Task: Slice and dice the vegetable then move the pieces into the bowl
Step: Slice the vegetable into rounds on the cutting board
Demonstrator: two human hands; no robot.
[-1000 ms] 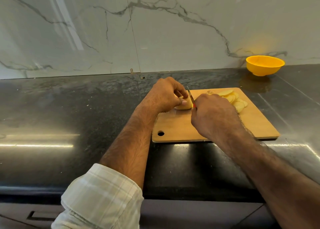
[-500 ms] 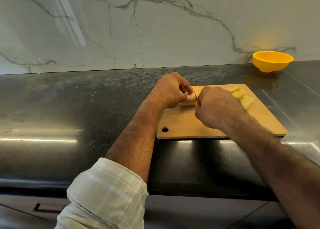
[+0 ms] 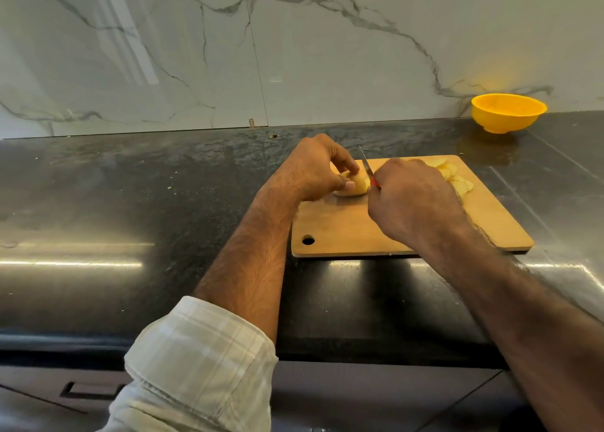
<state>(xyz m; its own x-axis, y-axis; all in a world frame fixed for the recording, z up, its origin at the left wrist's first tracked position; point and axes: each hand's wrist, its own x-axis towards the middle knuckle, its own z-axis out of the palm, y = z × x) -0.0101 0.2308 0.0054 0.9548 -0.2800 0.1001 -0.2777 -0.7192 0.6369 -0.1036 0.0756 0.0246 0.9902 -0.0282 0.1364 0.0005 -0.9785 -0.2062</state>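
Peeled potato remnant (image 3: 354, 185) sits on the wooden cutting board (image 3: 346, 225), toward its far left part. Left hand (image 3: 313, 170) curls over it, fingers (image 3: 343, 162) and thumb pinching the stub from above and the side. Right hand (image 3: 411, 199) is closed round the red handle of a small knife (image 3: 367, 170); blade rises point-away, just beside the cut face of the potato.

Cut slices (image 3: 454, 178) lie in a loose overlapping row on the far right of the board, partly hidden behind the right hand. Yellow bowl (image 3: 508, 111) stands well apart, at the back of the dark desk (image 3: 130, 203) against the marble wall; I cannot see anything inside it.

Risks, as I judge them:
- stub is short, so the left fingertips are near the blade; a slip on the wet rounded surface could bring the edge onto them
- stub may roll under downward pressure, giving an uneven slice
- slices not yet diced; pieces could fall onto the desk on the long carry to the bowl
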